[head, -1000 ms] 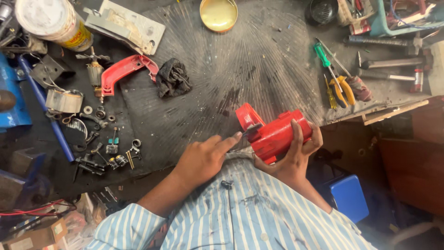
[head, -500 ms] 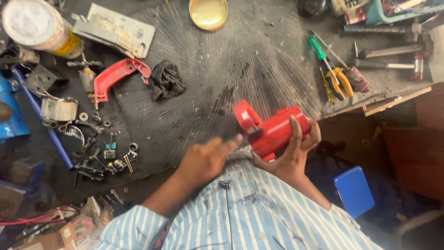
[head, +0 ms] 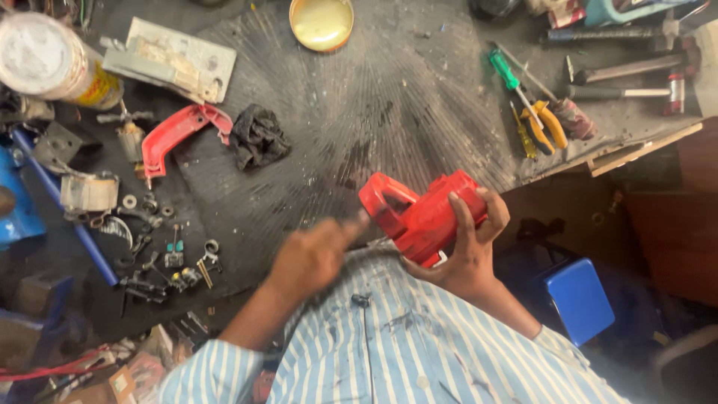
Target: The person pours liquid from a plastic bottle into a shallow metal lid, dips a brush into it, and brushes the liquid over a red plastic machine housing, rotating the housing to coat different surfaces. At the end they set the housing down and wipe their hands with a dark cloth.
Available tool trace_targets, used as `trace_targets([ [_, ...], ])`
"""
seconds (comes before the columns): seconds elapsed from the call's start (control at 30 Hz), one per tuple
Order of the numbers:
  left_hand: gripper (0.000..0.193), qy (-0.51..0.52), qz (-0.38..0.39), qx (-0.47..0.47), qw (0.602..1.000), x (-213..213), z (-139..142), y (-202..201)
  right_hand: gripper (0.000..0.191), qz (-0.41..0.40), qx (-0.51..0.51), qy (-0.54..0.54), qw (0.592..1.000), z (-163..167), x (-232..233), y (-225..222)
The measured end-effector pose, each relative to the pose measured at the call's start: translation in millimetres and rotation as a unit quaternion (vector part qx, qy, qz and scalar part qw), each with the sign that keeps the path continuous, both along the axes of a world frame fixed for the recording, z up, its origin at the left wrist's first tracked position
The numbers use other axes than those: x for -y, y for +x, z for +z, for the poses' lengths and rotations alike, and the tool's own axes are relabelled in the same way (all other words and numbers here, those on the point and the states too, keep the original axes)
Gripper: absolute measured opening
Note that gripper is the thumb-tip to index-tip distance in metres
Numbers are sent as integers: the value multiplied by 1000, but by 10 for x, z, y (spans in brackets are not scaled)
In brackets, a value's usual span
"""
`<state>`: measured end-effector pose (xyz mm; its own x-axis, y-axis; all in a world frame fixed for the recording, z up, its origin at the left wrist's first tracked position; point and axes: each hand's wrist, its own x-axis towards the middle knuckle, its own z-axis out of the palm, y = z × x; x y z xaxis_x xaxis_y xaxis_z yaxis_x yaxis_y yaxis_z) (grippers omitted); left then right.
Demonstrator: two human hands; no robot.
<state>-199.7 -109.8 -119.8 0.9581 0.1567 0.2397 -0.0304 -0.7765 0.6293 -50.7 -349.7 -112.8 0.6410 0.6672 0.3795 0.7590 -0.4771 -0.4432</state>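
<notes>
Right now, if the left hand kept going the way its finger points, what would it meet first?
The left hand points right and slightly up at the red housing in the right hand; it would probably meet that first, near the looped handle.

a: the left hand (head: 310, 258) is smeared with motion blur, so i can't tell whether its fingertip touches the red housing (head: 422, 217).
b: and the right hand (head: 467, 251) covers the housing's near side; its palm is hidden behind the part.
a: the white can (head: 48, 63) is cut by the left edge, the yellow lid (head: 321, 22) by the top.
b: the small screws and washers (head: 176, 262) on the surface (head: 389, 97) are too tiny to sort out.
a: the hammers (head: 628, 82) run off the right edge.
</notes>
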Motion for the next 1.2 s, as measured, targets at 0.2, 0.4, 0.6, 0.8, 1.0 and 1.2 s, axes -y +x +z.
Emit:
trace_targets([
  [0.2,58,-22,45,-21,999,-68,-24,6,124,21,5,4,1000,-40,22,41],
  [0.4,50,-84,18,-11,996,21,9,-17,132,-17,-58,2,998,-43,125,170],
  [0.6,52,-68,0,-12,998,161,81,106,132,-26,-96,20,995,-4,142,214],
  [0.8,43,-40,11,5,999,192,68,203,130,-38,-107,8,993,49,168,231],
  [1.0,49,-21,6,26,999,215,7,245,128,-53,-131,12,990,37,214,267],
  [1.2,44,6,-11,-3,1000,251,82,298,126,-50,-129,13,990,58,201,312],
])
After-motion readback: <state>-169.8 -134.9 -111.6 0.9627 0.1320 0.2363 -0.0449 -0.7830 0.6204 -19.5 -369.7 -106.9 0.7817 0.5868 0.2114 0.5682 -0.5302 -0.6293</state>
